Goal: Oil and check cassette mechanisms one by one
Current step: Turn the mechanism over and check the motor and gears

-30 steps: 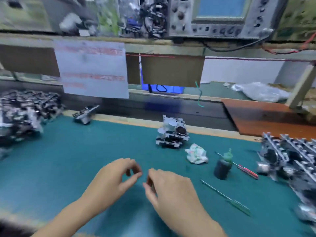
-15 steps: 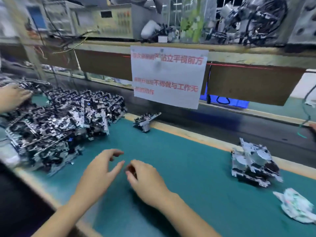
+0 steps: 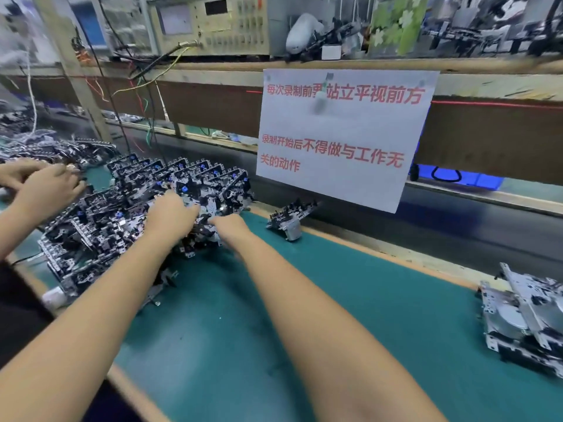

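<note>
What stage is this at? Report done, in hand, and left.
Done, apparently: one mechanism sits apart on the right of the mat, though oiling cannot be confirmed. In hand: the left hand and right hand are both on the near edge of the pile of mechanisms, seemingly taking one; the grip is hidden. Left: nearly everything, the pile is large. Another lone unit lies by the sign.

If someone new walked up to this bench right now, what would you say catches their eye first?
Probably the big heap of cassette mechanisms at the left of the green mat, with the left hand and right hand reaching into its near edge. Next, the white paper notice with red lettering hanging from the shelf above the bench. Another person's hands work at the far left.
</note>
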`<state>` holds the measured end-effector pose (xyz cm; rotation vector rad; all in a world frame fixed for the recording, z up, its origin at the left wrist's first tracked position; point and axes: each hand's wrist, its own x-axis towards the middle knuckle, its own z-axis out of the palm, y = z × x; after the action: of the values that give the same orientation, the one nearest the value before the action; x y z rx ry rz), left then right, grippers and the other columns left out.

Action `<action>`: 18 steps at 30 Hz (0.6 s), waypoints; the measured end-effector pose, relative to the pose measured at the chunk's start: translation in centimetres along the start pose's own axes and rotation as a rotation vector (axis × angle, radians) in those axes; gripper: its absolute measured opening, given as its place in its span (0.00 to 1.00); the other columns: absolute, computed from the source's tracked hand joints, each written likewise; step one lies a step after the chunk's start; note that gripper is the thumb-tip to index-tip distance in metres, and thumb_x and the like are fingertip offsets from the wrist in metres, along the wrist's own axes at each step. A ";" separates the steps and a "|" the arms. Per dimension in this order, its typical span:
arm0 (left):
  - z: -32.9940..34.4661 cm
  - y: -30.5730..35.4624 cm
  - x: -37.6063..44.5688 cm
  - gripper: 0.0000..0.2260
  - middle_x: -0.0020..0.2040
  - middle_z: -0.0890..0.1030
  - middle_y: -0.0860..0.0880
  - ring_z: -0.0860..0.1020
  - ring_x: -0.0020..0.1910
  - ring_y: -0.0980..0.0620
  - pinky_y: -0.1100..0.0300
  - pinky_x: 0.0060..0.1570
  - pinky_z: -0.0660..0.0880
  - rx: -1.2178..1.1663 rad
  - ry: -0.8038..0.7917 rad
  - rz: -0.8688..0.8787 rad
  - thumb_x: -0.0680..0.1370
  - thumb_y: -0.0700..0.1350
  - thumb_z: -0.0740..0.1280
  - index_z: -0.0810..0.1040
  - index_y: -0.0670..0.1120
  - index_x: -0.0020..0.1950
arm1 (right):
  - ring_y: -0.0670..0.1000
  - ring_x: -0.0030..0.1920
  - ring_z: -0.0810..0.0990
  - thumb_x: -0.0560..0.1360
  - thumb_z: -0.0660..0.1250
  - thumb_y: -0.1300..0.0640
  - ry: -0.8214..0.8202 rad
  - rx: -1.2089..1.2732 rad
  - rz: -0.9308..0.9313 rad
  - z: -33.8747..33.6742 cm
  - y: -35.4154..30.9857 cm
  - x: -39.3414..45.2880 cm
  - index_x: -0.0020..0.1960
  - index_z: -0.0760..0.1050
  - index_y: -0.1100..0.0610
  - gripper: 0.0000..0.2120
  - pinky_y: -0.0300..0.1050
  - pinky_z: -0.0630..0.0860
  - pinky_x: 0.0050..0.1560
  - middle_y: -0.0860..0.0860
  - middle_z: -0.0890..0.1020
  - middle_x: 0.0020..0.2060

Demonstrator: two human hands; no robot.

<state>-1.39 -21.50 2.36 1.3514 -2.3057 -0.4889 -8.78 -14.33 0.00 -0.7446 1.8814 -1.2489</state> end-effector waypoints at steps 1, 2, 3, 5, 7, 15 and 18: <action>0.2 0.0 0.3 0.18 0.56 0.76 0.33 0.74 0.53 0.36 0.53 0.42 0.64 0.036 0.031 0.000 0.79 0.43 0.64 0.68 0.32 0.63 | 0.50 0.38 0.69 0.80 0.59 0.58 -0.006 0.043 0.014 0.2 0.1 0.1 0.57 0.71 0.62 0.09 0.37 0.69 0.41 0.57 0.74 0.41; 0.4 0.0 0.4 0.18 0.57 0.76 0.32 0.74 0.55 0.35 0.52 0.43 0.66 0.062 0.066 0.013 0.79 0.42 0.65 0.68 0.32 0.64 | 0.50 0.40 0.70 0.79 0.60 0.59 0.001 0.113 0.037 0.4 0.4 0.3 0.61 0.70 0.64 0.13 0.39 0.70 0.43 0.58 0.76 0.46; 0.4 0.0 0.4 0.19 0.58 0.76 0.33 0.74 0.56 0.35 0.50 0.45 0.68 0.078 0.093 0.036 0.78 0.40 0.66 0.68 0.33 0.66 | 0.51 0.40 0.70 0.79 0.61 0.59 0.004 0.204 0.071 0.4 0.7 0.5 0.64 0.70 0.66 0.16 0.42 0.70 0.44 0.59 0.78 0.49; 0.0 0.2 0.0 0.21 0.57 0.77 0.33 0.75 0.56 0.35 0.47 0.50 0.71 0.090 0.131 0.107 0.76 0.40 0.68 0.69 0.36 0.67 | 0.48 0.34 0.69 0.79 0.61 0.59 -0.020 0.410 0.090 0.1 1.0 0.2 0.60 0.72 0.63 0.12 0.42 0.71 0.44 0.56 0.78 0.47; -1.0 0.8 -0.7 0.22 0.54 0.78 0.35 0.76 0.53 0.36 0.47 0.50 0.72 0.068 0.170 0.206 0.74 0.41 0.71 0.72 0.39 0.67 | 0.47 0.36 0.72 0.80 0.60 0.60 -0.083 0.618 0.099 -0.5 0.9 -0.4 0.50 0.72 0.58 0.03 0.43 0.75 0.57 0.53 0.77 0.43; -2.9 5.1 -10.5 0.31 0.49 0.76 0.48 0.70 0.46 0.52 0.67 0.45 0.61 -0.153 0.155 0.818 0.65 0.38 0.78 0.74 0.42 0.67 | 0.52 0.64 0.74 0.76 0.54 0.34 -0.117 0.960 0.064 -7.9 5.1 -10.0 0.65 0.72 0.61 0.34 0.49 0.70 0.63 0.57 0.76 0.64; -0.9 6.4 -16.1 0.33 0.50 0.78 0.46 0.70 0.48 0.52 0.65 0.49 0.66 -0.222 0.030 1.006 0.62 0.34 0.79 0.75 0.41 0.66 | 0.53 0.57 0.77 0.73 0.51 0.31 -0.027 1.011 0.091 -11.6 8.5 -15.6 0.61 0.73 0.62 0.37 0.50 0.72 0.61 0.57 0.80 0.55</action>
<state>1.41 -4.43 3.46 0.0104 -2.4413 -0.3468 -10.31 6.77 -0.95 -0.1154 1.0021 -1.8434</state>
